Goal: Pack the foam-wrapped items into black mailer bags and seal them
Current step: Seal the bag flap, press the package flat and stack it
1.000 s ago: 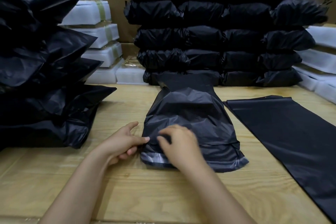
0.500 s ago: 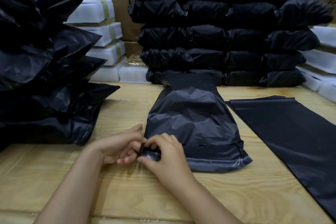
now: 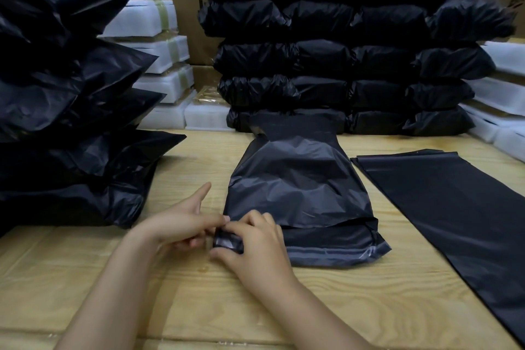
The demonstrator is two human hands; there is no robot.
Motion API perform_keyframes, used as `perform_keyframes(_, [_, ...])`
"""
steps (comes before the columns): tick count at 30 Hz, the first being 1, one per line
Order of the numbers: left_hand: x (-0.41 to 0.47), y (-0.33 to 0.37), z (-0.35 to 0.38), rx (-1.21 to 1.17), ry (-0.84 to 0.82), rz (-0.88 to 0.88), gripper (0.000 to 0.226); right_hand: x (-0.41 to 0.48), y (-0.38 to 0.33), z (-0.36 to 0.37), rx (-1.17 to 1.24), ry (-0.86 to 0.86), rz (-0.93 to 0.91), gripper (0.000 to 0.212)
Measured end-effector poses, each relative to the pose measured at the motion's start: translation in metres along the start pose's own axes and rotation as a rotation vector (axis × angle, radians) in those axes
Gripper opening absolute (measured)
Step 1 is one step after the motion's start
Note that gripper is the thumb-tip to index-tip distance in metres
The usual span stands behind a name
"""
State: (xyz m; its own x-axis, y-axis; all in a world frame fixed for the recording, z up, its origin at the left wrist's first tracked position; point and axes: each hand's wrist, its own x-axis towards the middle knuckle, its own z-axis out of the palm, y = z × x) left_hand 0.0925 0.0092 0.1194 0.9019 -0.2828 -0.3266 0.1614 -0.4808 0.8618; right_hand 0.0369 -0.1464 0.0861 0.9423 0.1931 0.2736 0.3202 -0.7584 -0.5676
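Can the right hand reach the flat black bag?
Probably yes: only the low flap of the filled black plastic mailer bag lies between the right hand, pinching its corner, and the flat empty black plastic bag.

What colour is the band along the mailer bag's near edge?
Grey band on the black mailer bag; head view.

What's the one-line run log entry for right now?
step: sealing mailer bag | left hand: pinches its near-left flap corner | right hand: pinches same corner | empty bags: flat, to its right

Mailer bag [image 3: 295, 187] crinkled glossy black plastic; table [image 3: 199, 301] pale grained wood; foam blocks [image 3: 150, 51] matt white
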Motion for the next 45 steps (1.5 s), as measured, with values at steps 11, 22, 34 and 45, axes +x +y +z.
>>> perform_keyframes(11, [0.002,-0.004,0.001,-0.271,-0.292,-0.020,0.096,0.003,-0.002,-0.005,0.201,0.014,0.025,0.017])
perform_keyframes(22, [0.008,-0.008,0.000,-0.284,-0.220,-0.023,0.075,0.002,-0.004,-0.004,0.233,0.131,0.066,0.008])
perform_keyframes(34, [0.009,-0.001,0.008,0.038,-0.030,0.072,0.100,-0.005,-0.006,-0.005,-0.098,0.274,-0.266,0.011])
perform_keyframes(45, [0.006,-0.004,0.001,0.095,-0.043,0.030,0.101,-0.014,0.000,-0.021,-0.039,0.150,-0.287,0.004])
